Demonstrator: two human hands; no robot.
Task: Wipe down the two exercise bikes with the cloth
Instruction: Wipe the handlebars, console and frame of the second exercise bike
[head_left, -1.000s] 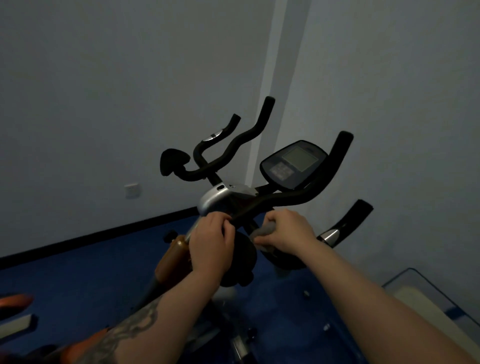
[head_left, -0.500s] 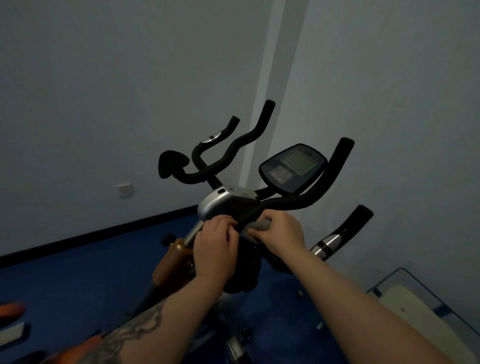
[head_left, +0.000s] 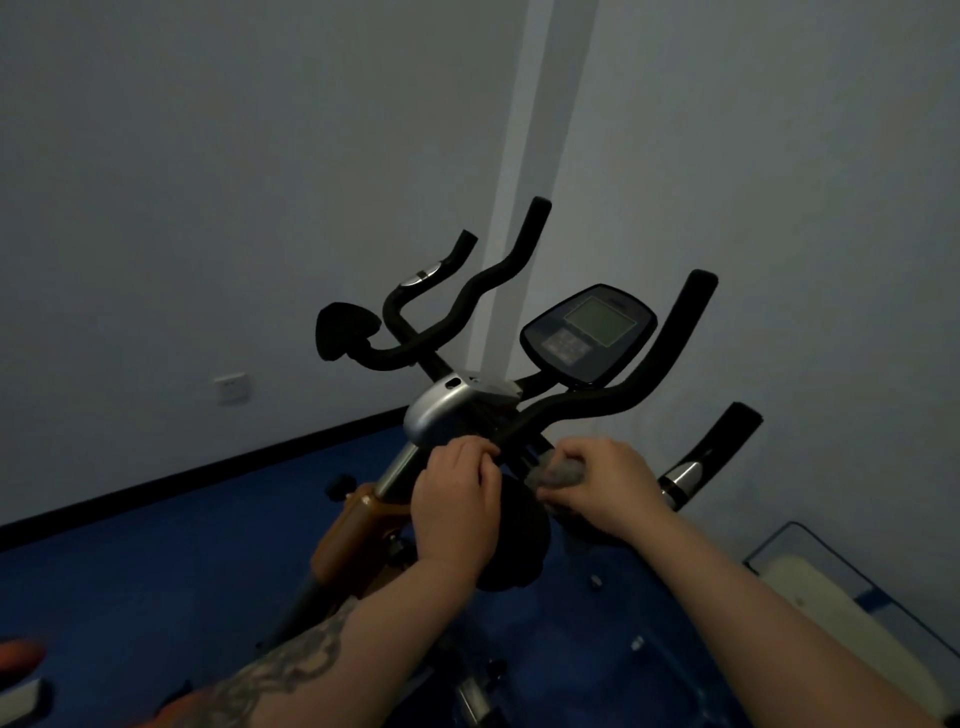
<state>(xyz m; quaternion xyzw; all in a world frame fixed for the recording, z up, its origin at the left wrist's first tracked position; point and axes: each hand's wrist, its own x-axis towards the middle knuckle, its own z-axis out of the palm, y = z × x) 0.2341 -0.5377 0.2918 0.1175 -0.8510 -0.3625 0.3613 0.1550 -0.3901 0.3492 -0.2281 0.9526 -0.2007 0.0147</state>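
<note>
An exercise bike with black handlebars (head_left: 587, 402), a silver stem cap (head_left: 441, 410) and an orange frame (head_left: 353, 535) stands in front of me. Its console (head_left: 589, 332) tilts up at the right. My right hand (head_left: 602, 480) grips a bunched grey cloth (head_left: 558, 470) against the lower bar just under the handlebar junction. My left hand (head_left: 457, 499) curls round the bike's stem below the silver cap, fingertips at the black bar. What lies under both palms is hidden.
Grey walls meet in a corner behind the bike, with a wall socket (head_left: 231, 388) at the left. Blue floor (head_left: 156, 545) spreads below. A white glass-topped object (head_left: 841, 587) sits at the lower right. Another orange part (head_left: 18, 657) shows at the lower left edge.
My right hand with the cloth slid in towards the handlebar junction, then back out a little to the right and down. My left hand stayed on the stem.
</note>
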